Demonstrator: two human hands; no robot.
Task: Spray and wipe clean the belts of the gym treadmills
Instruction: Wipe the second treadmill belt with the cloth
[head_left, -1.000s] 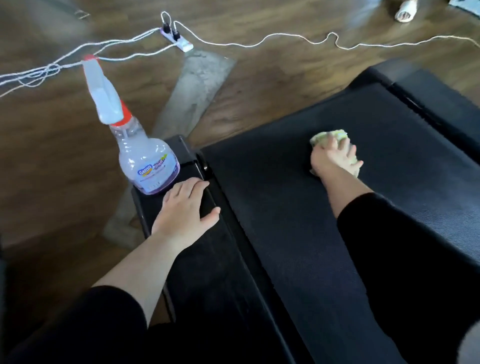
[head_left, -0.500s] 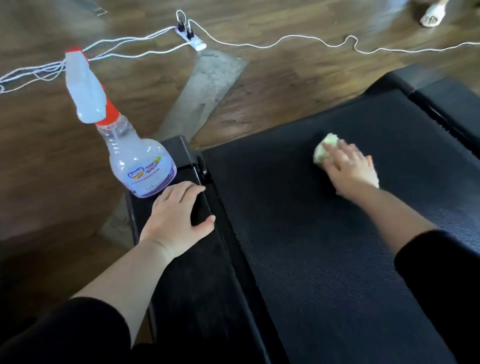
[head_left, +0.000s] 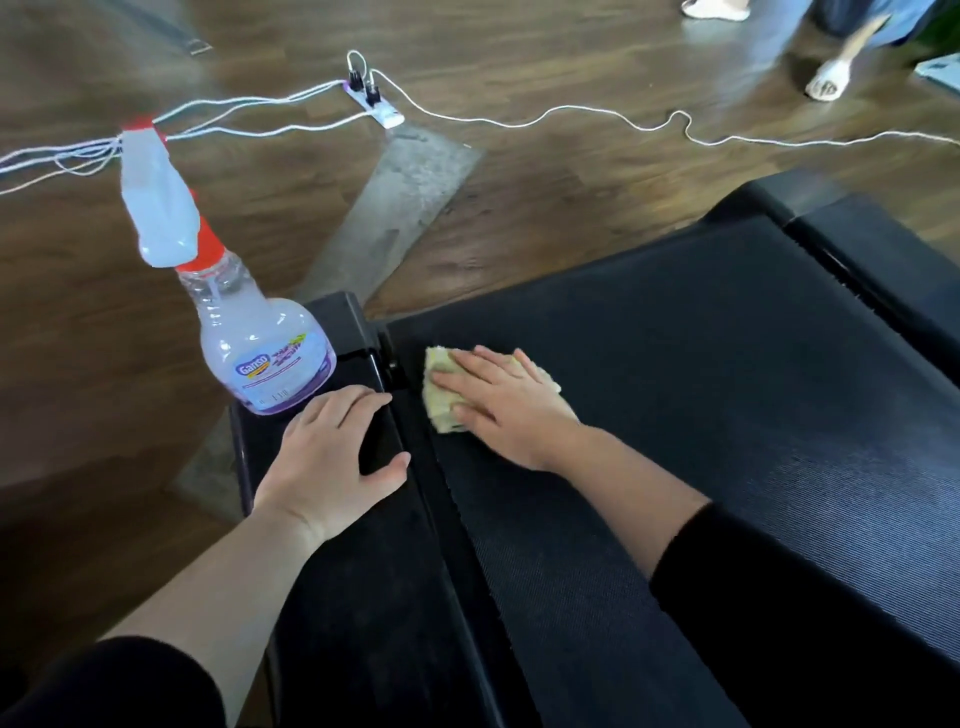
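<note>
The black treadmill belt (head_left: 701, 395) fills the right half of the view. My right hand (head_left: 506, 402) presses a folded yellow-green cloth (head_left: 439, 395) flat against the belt near its left rear corner, fingers straight. My left hand (head_left: 335, 457) rests flat on the black side rail (head_left: 363, 571) to the left of the belt. A clear spray bottle (head_left: 260, 353) with a red collar and white trigger head stands upright on the rail's rear end, just beyond my left hand.
Wooden floor surrounds the treadmill. A white power strip (head_left: 376, 101) with white cables (head_left: 649, 122) lies on the floor behind. A grey floor strip (head_left: 400, 197) runs back from the rail. Another person's sandalled foot (head_left: 826, 80) stands at the top right.
My right hand has slid the cloth leftward across the belt from its middle to the left rear corner. The left hand and bottle stay in place.
</note>
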